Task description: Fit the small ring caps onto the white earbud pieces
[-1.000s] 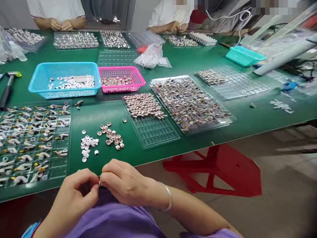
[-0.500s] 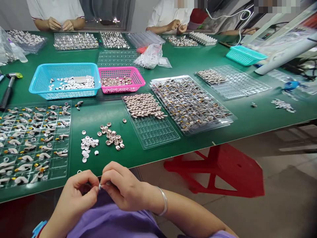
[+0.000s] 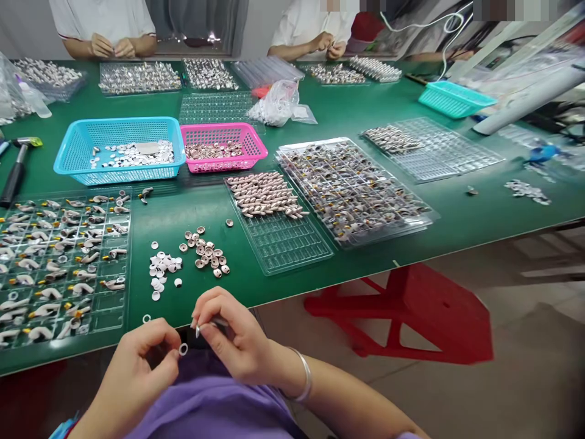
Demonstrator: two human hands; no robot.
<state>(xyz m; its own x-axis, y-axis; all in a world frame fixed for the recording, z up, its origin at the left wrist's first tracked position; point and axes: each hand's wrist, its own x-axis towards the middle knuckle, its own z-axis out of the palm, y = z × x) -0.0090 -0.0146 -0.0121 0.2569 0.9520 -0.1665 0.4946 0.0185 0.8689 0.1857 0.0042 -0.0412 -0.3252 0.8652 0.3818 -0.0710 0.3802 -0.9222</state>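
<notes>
Between thumb and forefinger, my left hand pinches a small white ring. My right hand, a little higher and to the right, grips a small white disc seen nearly edge-on. The two pieces are apart, over my lap at the table edge. Another white ring lies on the green table just beyond my left hand. Farther in are a scatter of white discs and a pile of beige cup-shaped caps.
A clear tray of curved parts lies at left, with a hammer beyond it. Blue and pink baskets stand behind the piles. More part trays lie right. A red stool stands below the table. Two people work opposite.
My hands have drawn apart. My right hand has moved slightly up and right with the disc, and the ring in my left fingers now shows clearly.
</notes>
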